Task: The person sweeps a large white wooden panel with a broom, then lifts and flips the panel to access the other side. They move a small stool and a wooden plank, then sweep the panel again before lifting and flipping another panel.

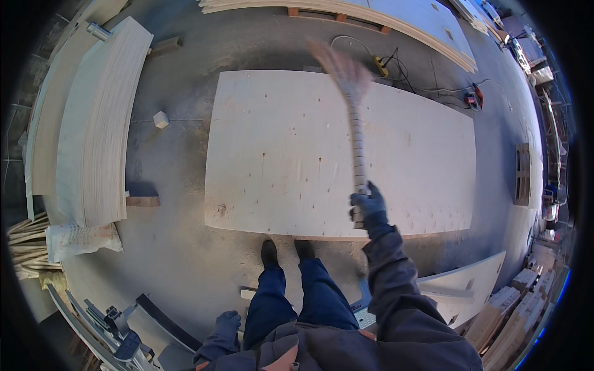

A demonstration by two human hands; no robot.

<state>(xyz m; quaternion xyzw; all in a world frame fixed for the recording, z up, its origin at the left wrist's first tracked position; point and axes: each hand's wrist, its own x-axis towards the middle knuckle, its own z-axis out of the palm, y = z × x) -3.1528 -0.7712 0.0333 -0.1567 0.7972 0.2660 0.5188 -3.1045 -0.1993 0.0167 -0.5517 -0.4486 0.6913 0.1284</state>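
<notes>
My gloved right hand (369, 207) is wrapped round the lower end of a broom's handle. The broom (357, 139) has a pale handle with dark bands, and it points away from me over a large pale plywood sheet (278, 142). Its reddish bristles fan out across the sheet's far edge and are smeared by motion; whether they touch the wood I cannot tell. My gloved left hand (228, 323) hangs low beside my left leg, fingers curled in, with nothing visible in it. Dark knots and some brownish dust mark the plywood.
Stacked boards (102, 123) rise at the left, and more sheets (396, 25) lie on a pallet at the far side. A cable with a yellow connector (382, 66) and a red power tool (474, 99) are beyond the sheet. A wood block (161, 119) sits on the floor.
</notes>
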